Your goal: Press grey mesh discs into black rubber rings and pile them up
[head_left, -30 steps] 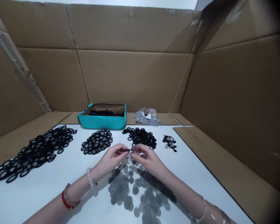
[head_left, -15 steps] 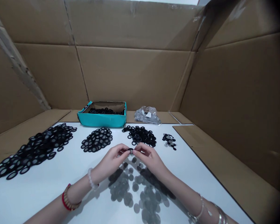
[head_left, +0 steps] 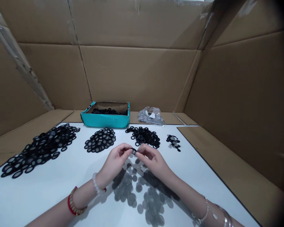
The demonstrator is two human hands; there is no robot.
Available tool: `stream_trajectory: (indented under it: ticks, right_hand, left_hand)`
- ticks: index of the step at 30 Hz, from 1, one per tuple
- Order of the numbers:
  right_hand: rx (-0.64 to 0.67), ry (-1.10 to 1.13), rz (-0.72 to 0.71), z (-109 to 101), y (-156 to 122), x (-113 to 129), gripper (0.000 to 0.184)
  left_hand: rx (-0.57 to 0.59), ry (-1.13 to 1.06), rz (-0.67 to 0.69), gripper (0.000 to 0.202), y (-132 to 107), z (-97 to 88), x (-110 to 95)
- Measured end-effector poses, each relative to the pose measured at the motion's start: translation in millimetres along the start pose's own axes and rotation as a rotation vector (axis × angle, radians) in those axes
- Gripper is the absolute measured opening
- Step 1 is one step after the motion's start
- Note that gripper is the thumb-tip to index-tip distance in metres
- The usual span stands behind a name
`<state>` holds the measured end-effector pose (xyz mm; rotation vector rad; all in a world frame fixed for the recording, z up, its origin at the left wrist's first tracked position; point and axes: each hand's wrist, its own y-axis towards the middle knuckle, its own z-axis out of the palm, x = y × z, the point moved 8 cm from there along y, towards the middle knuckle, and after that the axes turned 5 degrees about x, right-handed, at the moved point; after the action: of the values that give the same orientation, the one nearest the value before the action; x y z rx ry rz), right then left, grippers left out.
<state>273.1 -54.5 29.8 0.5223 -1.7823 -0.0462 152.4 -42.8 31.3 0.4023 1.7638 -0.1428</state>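
though walled in by cardboard at the back and both sides, showing white counter across the left foreground and out to a dark right edge. bounded at the far side by a teal box with black rings inside, next to a clear plastic bag. ranged before these, left to right: long heap of grey-centred rings, smaller heap of grey-centred rings, pile of open rings, small cluster of discs and rings. strewn at front middle with loose grey discs. above these, pinching a single black ring between left hand and right hand, grip narrow on both sides, fingertips nearly meeting; centre too small to tell.
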Motion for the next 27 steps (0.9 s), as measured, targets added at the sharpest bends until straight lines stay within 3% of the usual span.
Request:
stream_trajectory:
  ticks: [4,7,13,17,22,24,27]
  right_hand:
    - [0.002,-0.142,-0.062,0.9,-2.7,7.2,0.010]
    - [-0.003,-0.186,-0.049,-1.2,-2.4,7.0,0.011]
    - [0.098,-0.247,-0.014,3.7,0.2,3.0,0.014]
    - [0.116,-0.294,-0.051,7.3,-2.8,5.0,0.019]
    - [0.087,-0.277,-0.094,6.2,-4.4,8.0,0.018]
    - [0.098,-0.269,-0.089,7.0,-3.8,6.9,0.010]
    - [0.099,-0.287,-0.087,6.9,-2.7,5.2,0.005]
  left_hand:
    - [0.014,-0.059,-0.020,0.016,-2.5,4.4,8.6]
    - [0.049,-0.019,0.019,0.018,-3.8,4.3,5.0]
    - [0.134,0.477,0.309,0.015,-8.4,5.3,-26.0]
    - [0.123,0.603,0.348,0.019,-11.1,8.2,-28.7]
    - [0.028,0.454,0.294,0.014,-5.6,-1.3,-25.5]
    - [0.004,0.309,0.203,0.011,-0.1,-7.5,-17.2]
    - [0.082,0.103,0.028,0.013,5.1,-4.5,-0.3]
